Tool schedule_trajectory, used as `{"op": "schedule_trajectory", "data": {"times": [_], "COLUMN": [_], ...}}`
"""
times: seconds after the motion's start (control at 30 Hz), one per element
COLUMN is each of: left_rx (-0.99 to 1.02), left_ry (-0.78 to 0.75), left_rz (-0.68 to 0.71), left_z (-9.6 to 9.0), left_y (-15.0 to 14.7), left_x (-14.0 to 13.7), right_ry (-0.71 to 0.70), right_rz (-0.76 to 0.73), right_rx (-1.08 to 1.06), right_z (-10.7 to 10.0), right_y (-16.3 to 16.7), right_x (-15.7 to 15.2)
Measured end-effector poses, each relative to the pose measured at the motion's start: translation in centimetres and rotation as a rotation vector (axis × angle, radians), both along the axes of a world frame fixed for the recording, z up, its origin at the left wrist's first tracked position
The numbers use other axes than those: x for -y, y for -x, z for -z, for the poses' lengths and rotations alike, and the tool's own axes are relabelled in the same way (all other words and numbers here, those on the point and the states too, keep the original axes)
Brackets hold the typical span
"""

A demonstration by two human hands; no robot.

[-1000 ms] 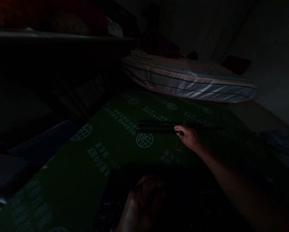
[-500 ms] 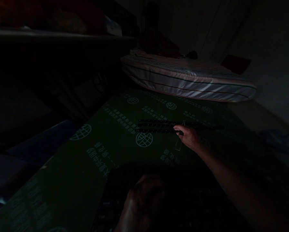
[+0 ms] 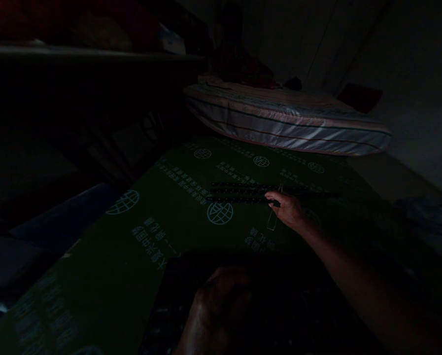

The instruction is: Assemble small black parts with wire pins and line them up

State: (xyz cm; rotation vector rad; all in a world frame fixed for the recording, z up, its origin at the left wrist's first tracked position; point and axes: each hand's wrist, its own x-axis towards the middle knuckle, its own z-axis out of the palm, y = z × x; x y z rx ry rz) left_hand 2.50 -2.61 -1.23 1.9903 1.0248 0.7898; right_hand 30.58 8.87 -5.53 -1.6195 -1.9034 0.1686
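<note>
In the dim light my right hand (image 3: pixel 288 209) is closed, thumb and finger pinched on what looks like a black binder clip. One thin wire handle (image 3: pixel 271 220) of it sticks out toward me, another points away. Just beyond and under the fingers lie several dark speckled strips (image 3: pixel 235 192), side by side across the green board (image 3: pixel 184 222). Nearer to me, my left hand (image 3: pixel 219 301) is curled over a dark tray-like thing (image 3: pixel 169 296) holding small pieces. Its fingertips are lost in shadow, so what they grip is hidden.
A striped mattress (image 3: pixel 287 128) lies at the far end of the board. A shelf (image 3: pixel 95 54) with piled things runs along the upper left. Below it, left of the board, is a blue item (image 3: pixel 65 217). A pale wall (image 3: pixel 424 113) stands on the right.
Both hands keep almost the same place and grip. The picture is slightly darker, and the view has shifted by a hair.
</note>
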Motion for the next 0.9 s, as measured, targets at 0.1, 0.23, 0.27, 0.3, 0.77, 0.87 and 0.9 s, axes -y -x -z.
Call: {"op": "schedule_trajectory", "data": {"times": [0.1,0.23,0.27,0.3,0.77,0.87,0.9], "left_rx": [0.002,0.017,0.023,0.028,0.008,0.005,0.010], "left_ry": [-0.005,0.002,0.000,-0.001,0.011,0.000,-0.008], "left_rz": [-0.006,0.003,0.003,-0.001,0.008,0.005,0.002], "left_z": [-0.29,-0.66,-0.65,-0.61,-0.77,-0.60,-0.49], "left_y": [-0.08,-0.20,-0.20,-0.20,-0.16,-0.13,-0.10], "left_x": [-0.02,-0.11,-0.12,-0.11,-0.11,-0.16,-0.16], "right_ry": [0.007,0.013,0.012,0.012,-0.042,-0.054,-0.054], "right_rz": [0.000,0.017,0.018,0.017,0.042,0.034,0.031], "right_rx": [0.000,0.004,0.004,0.002,-0.035,-0.070,-0.082], "right_z": [0.04,0.01,0.03,0.07,0.13,0.03,0.08], "right_y": [0.00,0.02,0.00,-0.03,-0.22,-0.52,-0.61], "right_x": [-0.03,-0.06,-0.07,-0.09,0.00,0.24,0.32]}}
